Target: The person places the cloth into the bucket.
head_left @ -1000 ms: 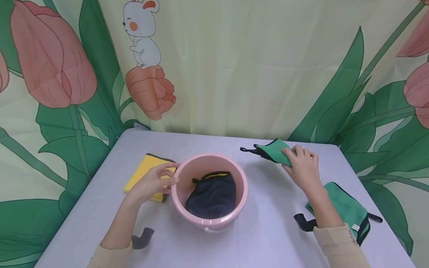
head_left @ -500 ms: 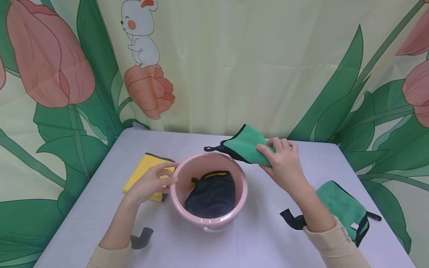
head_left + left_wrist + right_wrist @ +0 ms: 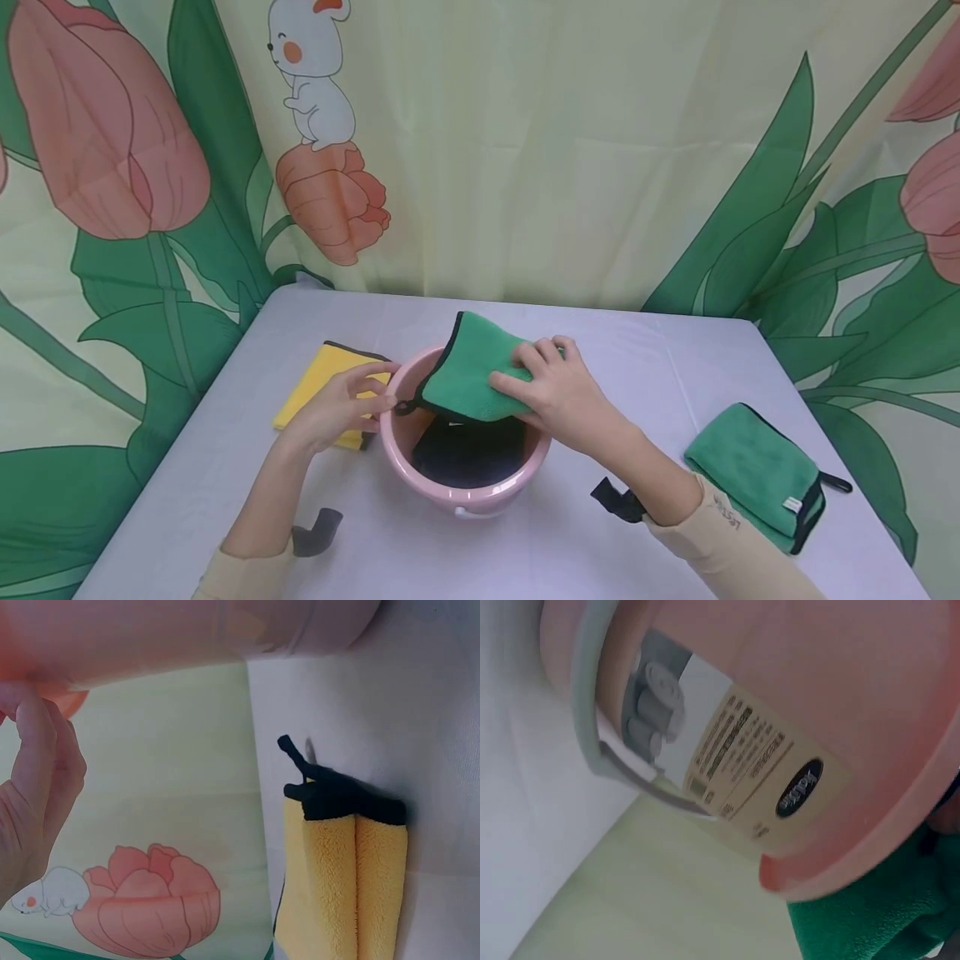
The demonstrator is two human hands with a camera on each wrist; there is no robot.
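Note:
My left hand [image 3: 341,410] pinches the left rim of a pink bucket [image 3: 467,497]. A folded dark cloth [image 3: 468,458] with a bit of yellow lies inside, now partly covered from sight. My right hand [image 3: 558,392] holds a green cloth [image 3: 472,367] with black edging over the bucket's far right side; its black loop hangs near my left fingertips. From the right wrist, the bucket's labelled outer wall [image 3: 817,675] fills the view, and the green cloth [image 3: 870,922] shows past the rim. A folded yellow cloth [image 3: 337,877] lies beside the bucket, partly behind my left hand.
Another folded green cloth [image 3: 750,467] with a black loop and white tag lies at the right of the white-covered table [image 3: 600,567]. A printed curtain [image 3: 525,167] hangs behind the table's far edge. The bucket's pale handle [image 3: 585,690] hangs down.
My right hand has carried the green cloth leftward from the right side of the table to over the bucket. My left hand has stayed on the rim.

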